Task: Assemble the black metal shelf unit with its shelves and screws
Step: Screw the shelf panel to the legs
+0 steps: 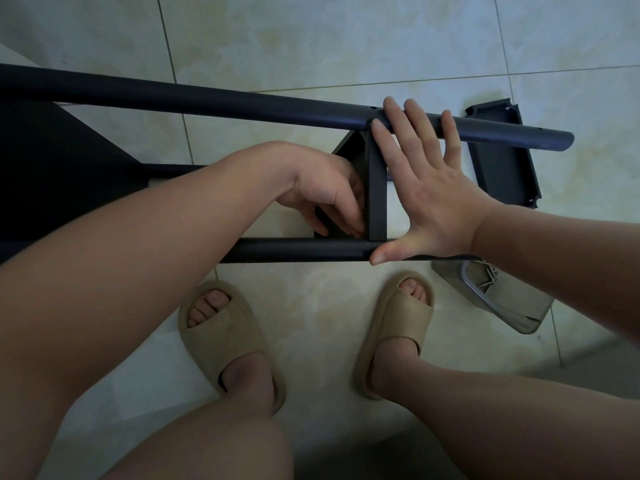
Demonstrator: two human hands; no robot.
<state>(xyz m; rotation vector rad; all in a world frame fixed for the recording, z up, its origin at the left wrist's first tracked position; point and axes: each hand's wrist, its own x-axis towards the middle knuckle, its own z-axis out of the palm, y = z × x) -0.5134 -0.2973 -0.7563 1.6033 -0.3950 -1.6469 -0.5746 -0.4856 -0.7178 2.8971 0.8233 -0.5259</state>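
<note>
Frame lies on the floor [311, 57], long axis L-R. The shelf [376, 195] stands crosswise btw far tube [242, 102] and near tube [294, 249]. R hand [429, 192], spread flat, bridges both tubes just beside it. L hand [325, 192] is nearer the near-tube joint, fingers bent; whether it grips sth, cannot tell.

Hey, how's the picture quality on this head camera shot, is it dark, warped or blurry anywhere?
Head view: dim, bluish light, so the black shelf loses surface detail; head view, the wide lens slightly bows the far tube and the joints between the floor tiles; head view, the right hand and slippers look fairly sharp, and the tiles show no hard glare.
</note>
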